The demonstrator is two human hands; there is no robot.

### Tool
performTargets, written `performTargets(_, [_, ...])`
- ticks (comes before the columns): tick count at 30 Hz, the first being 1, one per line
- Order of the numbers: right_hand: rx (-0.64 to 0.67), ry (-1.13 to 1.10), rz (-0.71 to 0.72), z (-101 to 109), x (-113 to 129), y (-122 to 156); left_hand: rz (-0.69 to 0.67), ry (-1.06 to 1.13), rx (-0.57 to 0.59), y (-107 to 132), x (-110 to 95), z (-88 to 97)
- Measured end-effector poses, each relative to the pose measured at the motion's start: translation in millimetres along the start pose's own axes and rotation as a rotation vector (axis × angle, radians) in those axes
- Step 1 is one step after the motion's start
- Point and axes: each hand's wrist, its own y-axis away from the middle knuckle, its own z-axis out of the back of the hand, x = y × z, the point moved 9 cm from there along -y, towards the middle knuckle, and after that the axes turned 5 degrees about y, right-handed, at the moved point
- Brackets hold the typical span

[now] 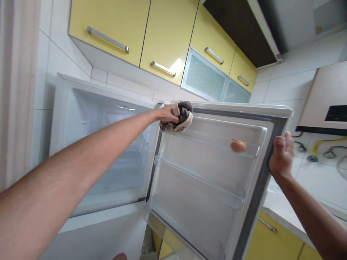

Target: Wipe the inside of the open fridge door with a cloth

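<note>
My left hand (168,113) reaches far forward and grips a bunched grey and cream cloth (181,116), pressed against the top inner corner of the open fridge door (211,173) near the hinge. My right hand (282,153) wraps around the door's outer edge, fingers curled over the grey seal. A single brown egg (238,146) rests on the door's top shelf (217,139). The lower door shelves hold nothing visible.
The white fridge compartment (108,144) stands open at left with clear shelves. Yellow wall cabinets (151,32) with metal handles hang overhead. A white countertop (287,209) and yellow lower cabinets lie to the right, with a wall-mounted appliance (325,97) and hoses above.
</note>
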Motion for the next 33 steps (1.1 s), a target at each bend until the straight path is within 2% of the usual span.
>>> performTargets(2, [0.003, 0.016, -0.011, -1, -1, -2, 0.117, 0.071, 0.061, -1, 5, -1.7])
performTargets(4, [0.005, 0.022, -0.015, -2, -3, -3, 0.173, 0.085, 0.135, -2, 4, -6.4])
performTargets(10, [0.013, 0.020, 0.000, -2, -4, -3, 0.181, -0.122, 0.322, -6, -17, -37.2])
performTargets(16, [0.014, 0.011, 0.001, -4, -7, -4, 0.248, -0.101, 0.494, -7, -37, -71.2])
performTargets(18, [0.015, 0.001, -0.009, -5, -10, -5, 0.239, -0.098, 0.468, -8, -42, -73.6])
performTargets(23, [0.003, -0.037, -0.022, -3, -12, -4, 0.084, -0.016, 0.316, -11, -72, -78.0])
performTargets(29, [-0.004, -0.049, -0.014, 1, 1, 2, -0.020, 0.096, 0.361, -12, -126, -107.3])
performTargets(33, [-0.003, -0.043, -0.022, 1, 3, 3, -0.020, 0.126, 0.348, -16, -144, -118.2])
